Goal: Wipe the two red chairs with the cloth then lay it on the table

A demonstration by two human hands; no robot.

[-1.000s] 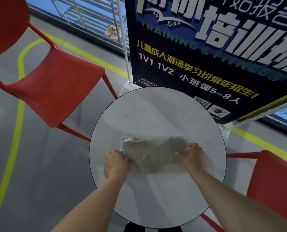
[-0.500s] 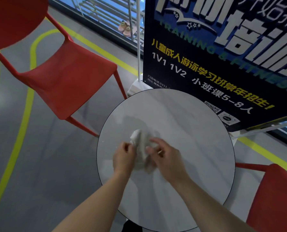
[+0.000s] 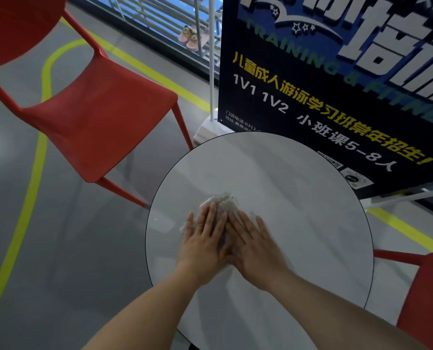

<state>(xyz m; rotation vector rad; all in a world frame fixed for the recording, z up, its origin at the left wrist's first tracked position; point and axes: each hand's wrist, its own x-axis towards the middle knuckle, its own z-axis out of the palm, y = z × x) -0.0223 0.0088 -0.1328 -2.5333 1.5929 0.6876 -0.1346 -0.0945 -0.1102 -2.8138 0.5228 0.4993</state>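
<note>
A pale grey cloth [image 3: 223,202] lies bunched on the round white table [image 3: 298,218], left of its middle. My left hand [image 3: 204,239] and my right hand [image 3: 254,245] rest flat on top of it, side by side, fingers spread and pointing away from me. Most of the cloth is hidden under the palms; only its far edge and a bit at the left show. One red chair [image 3: 94,117] stands left of the table, its seat facing me. A second red chair [image 3: 427,299] is at the right edge, partly cut off.
A dark blue banner stand [image 3: 336,79] with white and yellow lettering rises right behind the table. Its white pole and base [image 3: 211,122] sit at the table's far left. Grey floor with yellow lines [image 3: 31,188] spreads to the left. A railing runs along the back.
The cloth was held stretched wide between both hands, then gathered into a bunch. Now both hands have let go and lie flat on it, pressing it onto the table.
</note>
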